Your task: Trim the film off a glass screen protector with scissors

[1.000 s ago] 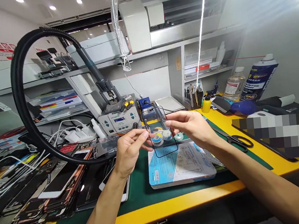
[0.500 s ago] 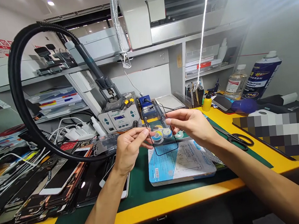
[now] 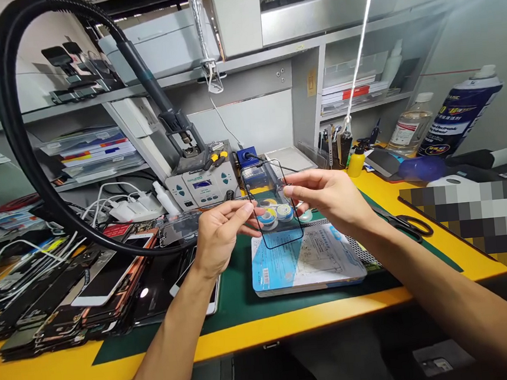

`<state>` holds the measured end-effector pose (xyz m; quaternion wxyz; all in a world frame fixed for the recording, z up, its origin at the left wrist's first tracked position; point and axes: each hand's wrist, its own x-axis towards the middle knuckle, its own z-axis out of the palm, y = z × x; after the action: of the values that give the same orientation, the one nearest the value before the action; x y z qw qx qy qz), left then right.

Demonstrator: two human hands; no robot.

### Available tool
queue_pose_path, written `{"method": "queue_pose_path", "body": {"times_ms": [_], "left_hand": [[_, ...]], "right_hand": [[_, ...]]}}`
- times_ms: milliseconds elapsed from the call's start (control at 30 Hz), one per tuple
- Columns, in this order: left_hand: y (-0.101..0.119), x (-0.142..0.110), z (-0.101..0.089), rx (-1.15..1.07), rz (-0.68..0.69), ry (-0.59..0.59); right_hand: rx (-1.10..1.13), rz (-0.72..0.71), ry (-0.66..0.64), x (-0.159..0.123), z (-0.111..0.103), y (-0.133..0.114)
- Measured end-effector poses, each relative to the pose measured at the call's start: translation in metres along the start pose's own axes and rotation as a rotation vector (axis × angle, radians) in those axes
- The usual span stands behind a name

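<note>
Held up between my hands is a clear glass phone screen panel (image 3: pixel 272 203) with a thin black border, upright and tilted slightly. My left hand (image 3: pixel 224 234) pinches its left edge with the thumb and fingertips, and my right hand (image 3: pixel 329 198) grips its right edge. Through the glass I see round tape or solder rolls (image 3: pixel 274 215) lying on the bench. Below my hands lies a blue and white packaged pad (image 3: pixel 306 262) on a green mat (image 3: pixel 231 292).
Stacked phones and phone frames (image 3: pixel 63 295) fill the bench left of the mat. A hot-air rework station (image 3: pixel 202 185) with a black hose (image 3: pixel 19 104) stands behind. Scissors (image 3: pixel 405 227) lie right, near a spray can (image 3: pixel 460 113) and a bottle (image 3: pixel 410 123) on the yellow bench.
My head has turned, so the whole scene sits higher in the frame and tilts slightly. Both hands keep the same hold on the glass panel.
</note>
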<state>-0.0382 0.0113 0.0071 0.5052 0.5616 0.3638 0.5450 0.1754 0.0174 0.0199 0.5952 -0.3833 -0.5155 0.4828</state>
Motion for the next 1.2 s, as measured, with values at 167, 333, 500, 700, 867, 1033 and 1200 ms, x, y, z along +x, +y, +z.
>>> {"method": "queue_pose_path", "body": {"times_ms": [167, 333, 500, 700, 867, 1033, 1200], "left_hand": [[0.002, 0.001, -0.001, -0.033, -0.029, 0.009], [0.004, 0.001, -0.004, -0.061, -0.067, -0.038], [0.006, -0.002, -0.005, -0.060, -0.077, -0.095], [0.005, -0.002, -0.005, -0.048, -0.072, -0.085], [0.005, 0.000, -0.005, -0.042, -0.053, -0.010], [0.004, 0.002, -0.008, -0.041, -0.003, 0.058], [0.005, 0.001, -0.009, -0.025, 0.038, 0.088]], "right_hand": [[0.022, 0.032, 0.031, 0.004, -0.006, -0.001], [0.064, 0.109, 0.006, 0.008, -0.012, -0.004], [0.107, 0.136, 0.002, 0.009, -0.016, -0.008], [0.155, 0.155, 0.012, 0.008, -0.016, -0.008], [0.238, 0.181, 0.120, 0.013, -0.024, -0.012], [0.279, 0.152, 0.235, 0.019, -0.037, -0.019], [0.287, 0.115, 0.244, 0.017, -0.038, -0.021]]}}
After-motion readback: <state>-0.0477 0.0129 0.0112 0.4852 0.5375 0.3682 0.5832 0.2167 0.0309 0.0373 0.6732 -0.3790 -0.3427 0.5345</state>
